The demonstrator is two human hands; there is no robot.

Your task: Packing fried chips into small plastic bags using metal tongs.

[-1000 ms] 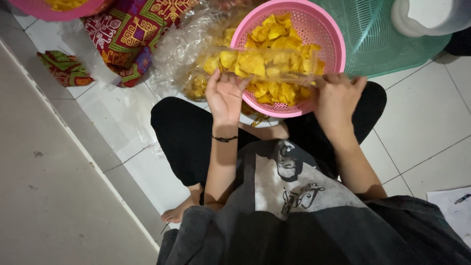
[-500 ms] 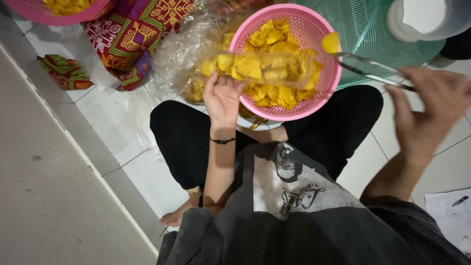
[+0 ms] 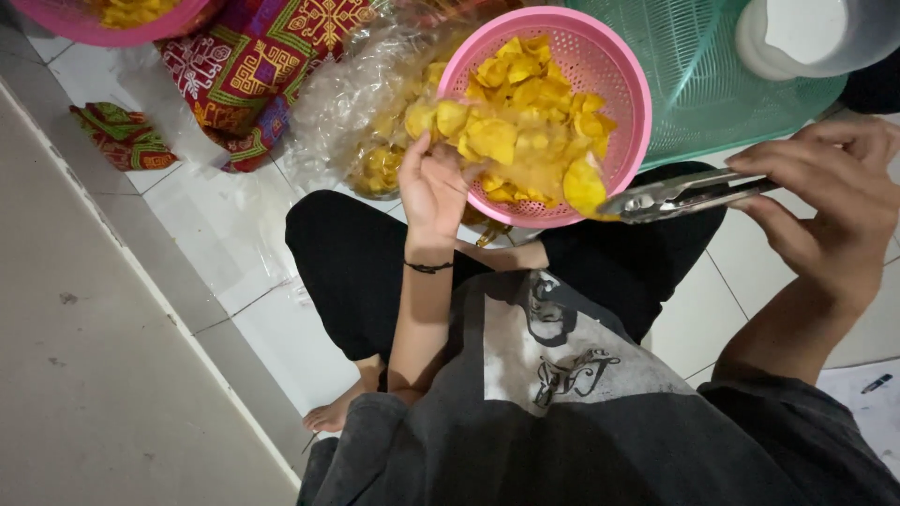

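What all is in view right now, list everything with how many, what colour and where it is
pink basket: one, pink, on the lap, full of chips
chips: many, yellow, in the pink basket
metal tongs: one, silver, pinching a chip at the basket's rim
clear bag: one, see-through, left of the basket, chips inside
green basket: one, green, top right
patterned cloth: one, red, top left
white jug: one, top right
left hand: touching the chips
right hand: holding the tongs
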